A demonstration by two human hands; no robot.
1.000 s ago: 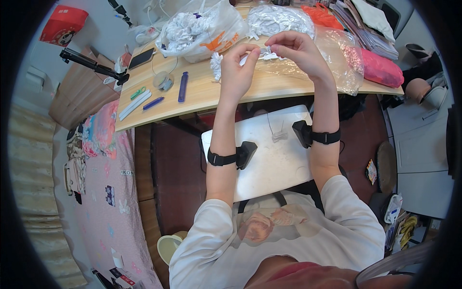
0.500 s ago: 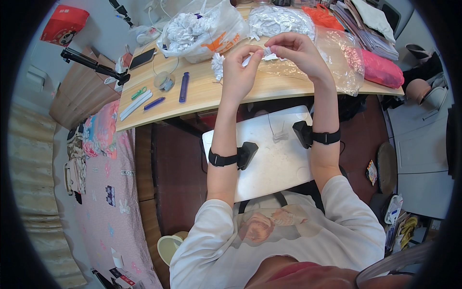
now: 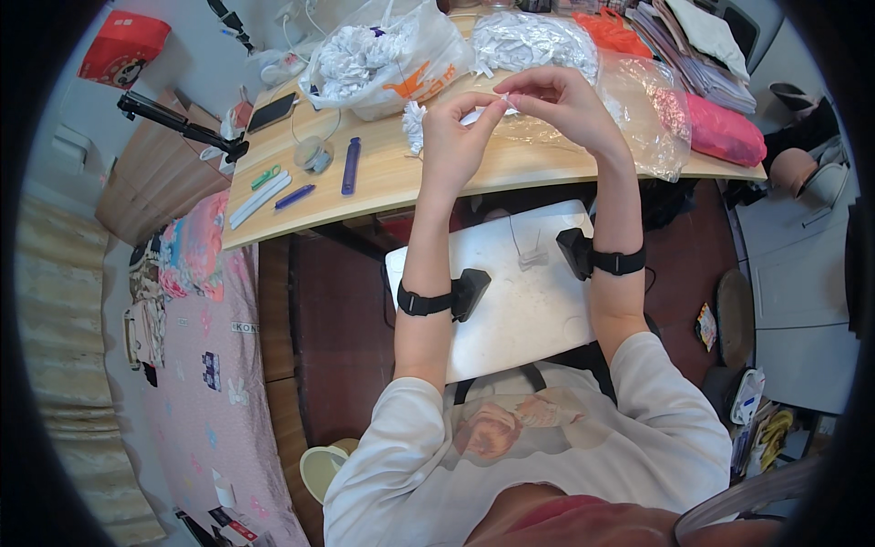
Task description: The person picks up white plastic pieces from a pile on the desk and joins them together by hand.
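Both hands up over the wooden desk (image 3: 383, 178), w/ fingertips meeting at a small white paper piece (image 3: 500, 98). Left hand (image 3: 453, 137) is closed in a pinch on the piece's left end, thumb & forefinger together, other fingers curled. Right hand (image 3: 558, 102) pinches the same piece from the 3 o'clock side, fingers bent over it; the piece is tiny, so its exact shape can't be made out. It sits just above the desk's near-centre, approx 12 o'clock from the person's chest. A small white crumpled wad (image 3: 416, 123) lies on the desk just at 9 o'clock of the left hand. At 11 o'clock, a white plastic bag (image 3: 383, 55) stuffed w/ crumpled white paper. At 12 o'clock of the hands, a clear bag of white scraps (image 3: 533, 41); a clear plastic sheet (image 3: 652, 118) spreads at 3 o'clock under the right hand. Purple pen (image 3: 350, 166) & a smaller blue pen (image 3: 293, 197) lie at 9 o'clock, well apart from the hands. Black wrist bands on both forearms; a white board (image 3: 510, 301) rests on the lap below the desk.
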